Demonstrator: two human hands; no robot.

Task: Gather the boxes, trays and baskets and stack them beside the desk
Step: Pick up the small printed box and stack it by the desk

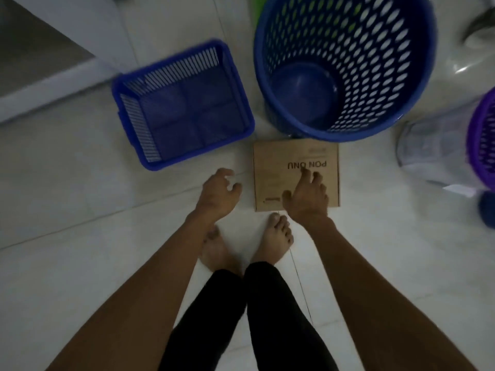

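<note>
Item: flat cardboard box [296,174] on floor, beside round blue basket [345,65]. Your right hand [308,195] hovers spread; left hand [218,192] loosely curled, empty. Grip opposite edges, lift level.

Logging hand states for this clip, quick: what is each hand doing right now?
Left hand: open, fingers curled, holding nothing, above the floor.
Right hand: open, fingers spread over the cardboard box, no grip on it; contact cannot be told.

Three baskets: one square blue basket [182,108] at eleven o'clock, one round blue basket [348,62] at one o'clock, one purple basket [482,140] at three o'clock. One cardboard box [281,167] at centre. Two hands, two bare feet.
</note>
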